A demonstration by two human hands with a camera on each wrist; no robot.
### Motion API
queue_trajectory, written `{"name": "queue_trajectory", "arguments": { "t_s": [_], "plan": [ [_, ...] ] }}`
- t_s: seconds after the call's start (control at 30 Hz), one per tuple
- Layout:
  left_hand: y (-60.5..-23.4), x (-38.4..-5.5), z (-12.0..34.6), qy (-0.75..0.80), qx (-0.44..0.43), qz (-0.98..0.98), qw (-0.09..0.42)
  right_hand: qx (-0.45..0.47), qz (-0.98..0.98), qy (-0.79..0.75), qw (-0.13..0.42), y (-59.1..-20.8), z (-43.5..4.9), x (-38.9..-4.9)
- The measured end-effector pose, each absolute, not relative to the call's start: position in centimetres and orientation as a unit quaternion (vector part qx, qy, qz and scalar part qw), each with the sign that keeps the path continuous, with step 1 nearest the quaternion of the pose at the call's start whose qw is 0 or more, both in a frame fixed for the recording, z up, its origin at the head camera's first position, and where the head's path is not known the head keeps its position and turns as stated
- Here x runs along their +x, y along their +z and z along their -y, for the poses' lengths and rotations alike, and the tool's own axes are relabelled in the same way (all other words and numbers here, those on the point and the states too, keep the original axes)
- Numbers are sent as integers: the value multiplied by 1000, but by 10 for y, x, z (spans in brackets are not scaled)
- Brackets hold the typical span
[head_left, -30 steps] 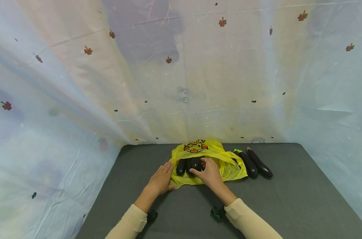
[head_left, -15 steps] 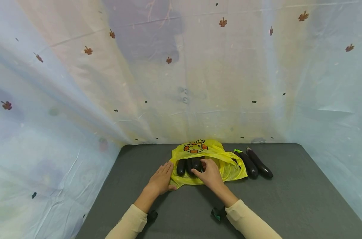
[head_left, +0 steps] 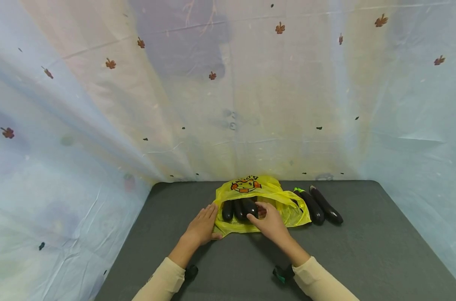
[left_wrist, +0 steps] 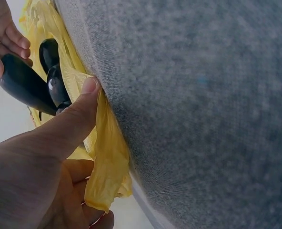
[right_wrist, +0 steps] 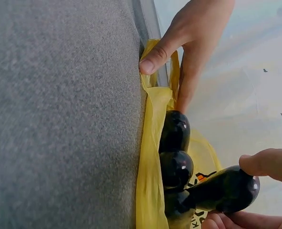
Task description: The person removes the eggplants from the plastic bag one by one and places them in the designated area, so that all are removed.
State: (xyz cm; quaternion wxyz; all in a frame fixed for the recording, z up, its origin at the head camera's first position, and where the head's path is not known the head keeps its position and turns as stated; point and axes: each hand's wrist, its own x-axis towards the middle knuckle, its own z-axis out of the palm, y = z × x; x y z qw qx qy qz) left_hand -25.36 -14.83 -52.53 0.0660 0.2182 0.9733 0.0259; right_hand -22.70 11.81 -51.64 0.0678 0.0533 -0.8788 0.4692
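A yellow plastic bag (head_left: 267, 186) lies on the grey table with its mouth toward me and several dark eggplants inside. My right hand (head_left: 272, 221) pinches the near end of one eggplant (right_wrist: 229, 188) between thumb and fingers. In the right wrist view that end tilts up above the other eggplants (right_wrist: 176, 167), its far part still among them. At the bag's left edge, my left hand (head_left: 203, 226) lies with fingers extended along the side. Its thumb (left_wrist: 89, 90) presses the lower rim of the bag on the table, apart from the fingers.
Right of the bag lie two eggplants, one with a green stem (head_left: 312, 205) and one longer (head_left: 327, 205), the first partly beside the bag's handle. The grey table (head_left: 363, 251) reaches back to a patterned plastic sheet (head_left: 250, 125).
My right hand has shifted slightly to the right, and the near end of the pinched eggplant has swung right with it. My left hand and the bag have hardly moved.
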Motion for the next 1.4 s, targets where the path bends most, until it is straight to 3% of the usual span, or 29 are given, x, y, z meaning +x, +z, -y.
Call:
{"name": "queue_trajectory", "arguments": {
  "t_s": [0.77, 1.4],
  "plan": [
    [-527, -256, 149, 21, 220, -973, 68, 36, 859, 507, 60, -512, -156, -212],
    [-527, -256, 149, 17, 226, -972, 65, 93, 845, 520, 79, -508, -190, -198]
  ]
}}
